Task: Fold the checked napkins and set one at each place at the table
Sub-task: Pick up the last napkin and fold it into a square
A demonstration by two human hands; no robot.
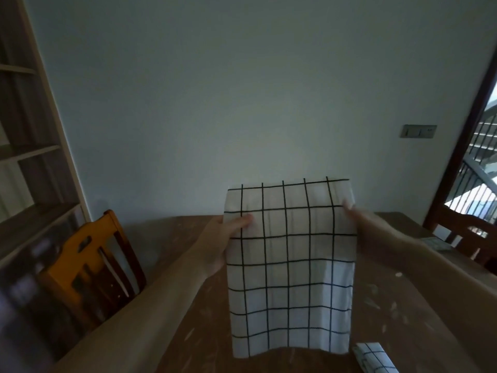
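A white napkin with a black check (290, 265) hangs upright in the air over the wooden table (188, 332), folded into a tall rectangle. My left hand (226, 232) grips its left edge near the top, thumb on the front. My right hand (357, 214) holds the right edge at the same height, its fingers partly behind the cloth. A second checked napkin (373, 358), folded small, lies on the table at the near right. Another folded cloth (437, 243) rests at the table's far right edge.
An orange wooden chair (88, 270) stands at the table's left side, a darker wooden chair (470, 232) at the right. Shelving (32, 157) fills the left wall. A doorway with railings (481, 157) opens at the right.
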